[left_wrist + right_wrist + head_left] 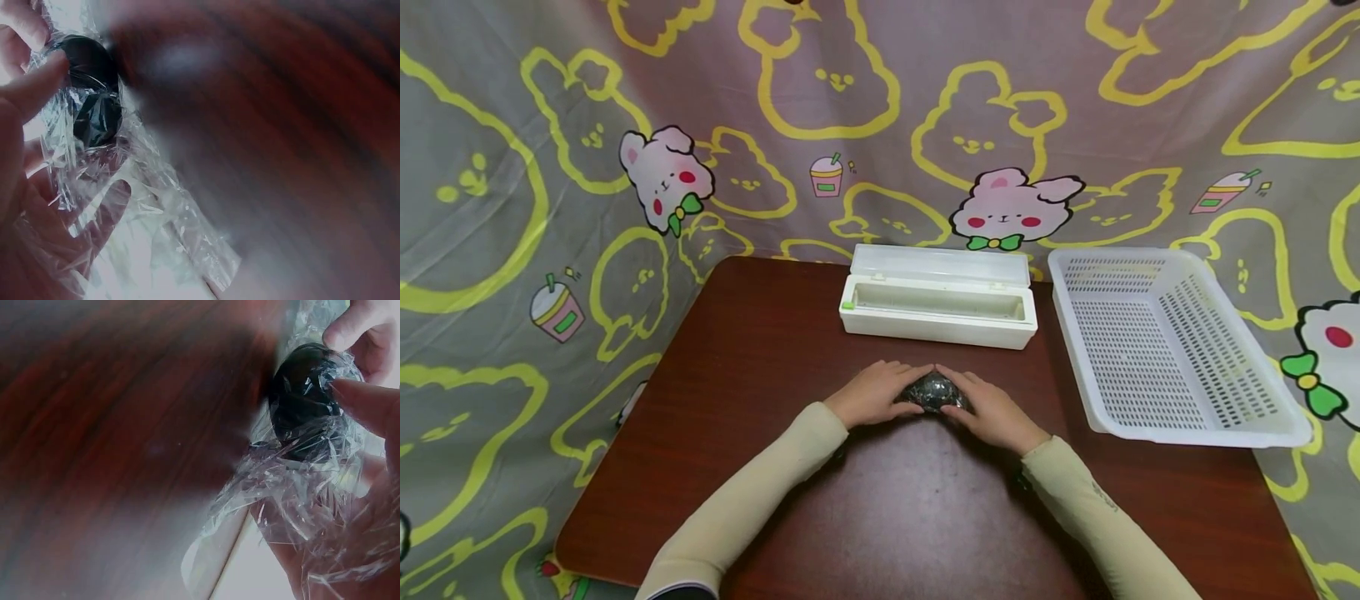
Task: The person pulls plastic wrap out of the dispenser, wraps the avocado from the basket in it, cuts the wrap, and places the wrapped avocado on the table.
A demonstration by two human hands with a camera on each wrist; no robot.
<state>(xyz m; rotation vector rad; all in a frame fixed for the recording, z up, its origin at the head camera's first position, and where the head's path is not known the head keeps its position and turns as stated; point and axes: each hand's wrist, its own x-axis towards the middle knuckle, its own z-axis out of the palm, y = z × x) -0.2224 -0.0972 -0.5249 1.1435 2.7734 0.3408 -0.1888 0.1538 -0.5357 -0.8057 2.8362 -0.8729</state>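
Note:
A dark, glossy, rounded thing (935, 392) wrapped in clear cling film lies on the table in front of me. My left hand (878, 393) holds it from the left and my right hand (997, 417) from the right, thumbs on the near side and fingers round the far side. Both wrist views show the thumbs pressing on the dark surface. Loose, crumpled cling film (147, 206) spreads beside the thing over the fingers in the left wrist view. More wrinkled film (300, 500) covers the right fingers in the right wrist view.
Behind the hands stands a long white cling film dispenser (936, 327), its clear lid raised. A white perforated plastic basket (1093, 400) sits at the right on the brown wooden table (722, 350). A patterned cloth (895, 158) hangs behind and at the sides.

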